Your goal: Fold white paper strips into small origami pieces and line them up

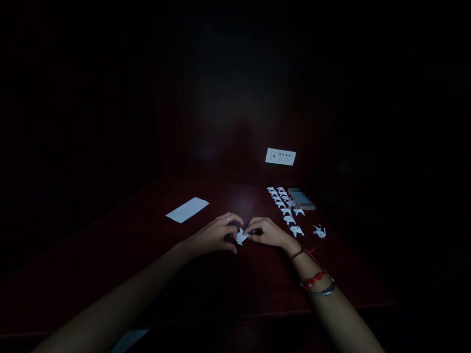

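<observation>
The scene is very dark. My left hand [217, 233] and my right hand [268, 231] meet over the middle of a dark red table [206, 289]. Both pinch a small white folded paper piece [241, 237] between their fingertips. My left hand wears a ring, and my right wrist carries red string bracelets and a thin band. Several finished white folded paper pieces [285, 208] lie in two rows to the right of my right hand. One more small folded piece [320, 231] sits apart at the far right.
A flat white paper sheet [187, 210] lies on the table to the left. A white wall socket plate [280, 157] sits on the back wall. A blurred bluish object [300, 199] rests beside the rows. Another pale sheet [128, 339] shows below the table's front edge.
</observation>
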The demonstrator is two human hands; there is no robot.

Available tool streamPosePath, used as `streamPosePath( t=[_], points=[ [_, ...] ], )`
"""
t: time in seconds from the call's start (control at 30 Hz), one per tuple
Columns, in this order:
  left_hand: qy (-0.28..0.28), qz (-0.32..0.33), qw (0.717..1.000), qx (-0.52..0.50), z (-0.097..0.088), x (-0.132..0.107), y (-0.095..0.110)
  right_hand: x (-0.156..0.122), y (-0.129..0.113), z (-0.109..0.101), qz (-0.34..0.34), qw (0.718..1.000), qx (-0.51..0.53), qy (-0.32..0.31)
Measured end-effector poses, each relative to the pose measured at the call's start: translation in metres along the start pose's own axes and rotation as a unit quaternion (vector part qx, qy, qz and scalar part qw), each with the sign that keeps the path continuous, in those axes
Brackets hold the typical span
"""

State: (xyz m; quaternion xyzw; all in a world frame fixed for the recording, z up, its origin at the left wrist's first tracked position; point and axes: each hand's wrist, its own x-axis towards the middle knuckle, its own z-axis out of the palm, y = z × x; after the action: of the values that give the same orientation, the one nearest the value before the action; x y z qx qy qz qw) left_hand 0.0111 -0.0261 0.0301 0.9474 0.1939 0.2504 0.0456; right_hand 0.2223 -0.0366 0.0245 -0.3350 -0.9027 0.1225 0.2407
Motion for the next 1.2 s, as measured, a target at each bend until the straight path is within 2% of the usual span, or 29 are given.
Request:
streamPosePath(
  t=[0.17,0.27,0.37,0.47,0.57,0.7,0.83,0.93,1.03,1.2],
  points=[
    [0.042,-0.099,0.994,-0.023,-0.003,-0.005,-0.016,-0.004,0.0,-0.006,0.006,0.999,0.045,-0.017],
    [0.044,-0.126,0.991,-0.013,0.001,-0.004,-0.021,-0.002,0.001,-0.003,0.063,0.995,0.069,0.016],
    [0.026,-0.125,0.992,-0.019,0.009,-0.002,-0.021,-0.001,0.003,0.003,0.103,0.994,0.042,0.02],
    [-0.002,-0.114,0.993,-0.034,0.014,-0.002,-0.019,0.001,0.003,0.007,0.077,0.997,0.014,-0.014],
    [-0.018,-0.101,0.993,-0.05,0.015,-0.002,-0.018,0.002,0.002,0.009,0.061,0.998,0.014,-0.018],
    [-0.017,-0.092,0.994,-0.063,0.013,-0.001,-0.017,0.004,-0.001,0.008,0.075,0.997,0.019,0.023],
    [0.017,-0.096,0.993,-0.06,0.009,0.001,-0.015,0.004,-0.005,0.003,0.062,0.996,-0.01,0.069],
    [0.033,-0.09,0.995,-0.04,0.007,0.001,-0.015,0.002,-0.005,-0.002,0.022,0.999,-0.029,0.033],
    [0.017,-0.069,0.997,-0.028,0.008,0.001,-0.014,-0.002,-0.002,-0.008,-0.007,1.0,-0.028,-0.008],
    [-0.006,-0.051,0.998,-0.022,0.012,0.001,-0.013,-0.005,-0.003,-0.013,0.034,0.998,-0.028,0.036]
  ],
)
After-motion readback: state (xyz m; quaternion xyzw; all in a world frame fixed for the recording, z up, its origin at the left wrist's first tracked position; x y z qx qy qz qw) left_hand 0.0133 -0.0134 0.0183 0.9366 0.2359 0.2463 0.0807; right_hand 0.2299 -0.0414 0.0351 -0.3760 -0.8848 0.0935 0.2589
